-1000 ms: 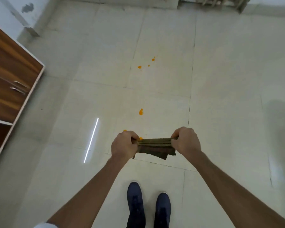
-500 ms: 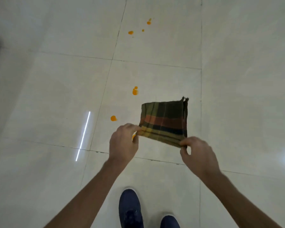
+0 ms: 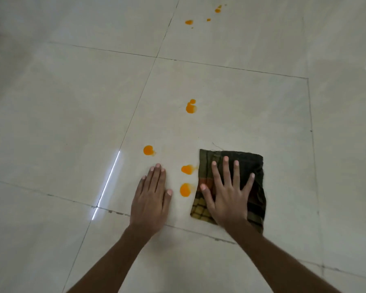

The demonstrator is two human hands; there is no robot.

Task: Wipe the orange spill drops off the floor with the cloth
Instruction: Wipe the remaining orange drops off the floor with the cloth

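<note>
The right hand, fingers now spread and released, hides the plaid cloth middle; left hand lies flat on floor. Cloth, earlier held up, lies beside orange drops.

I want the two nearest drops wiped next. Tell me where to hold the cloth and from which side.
Hold the cloth from above, as the right hand does: palm flat on its middle, fingers spread. It lies folded flat on the floor, offering no raised edge. Its left edge nearly touches the two drops, so push leftward.

The cloth is dark olive plaid with red and yellow bands; drops bright orange; floor pale cream tiles.
</note>
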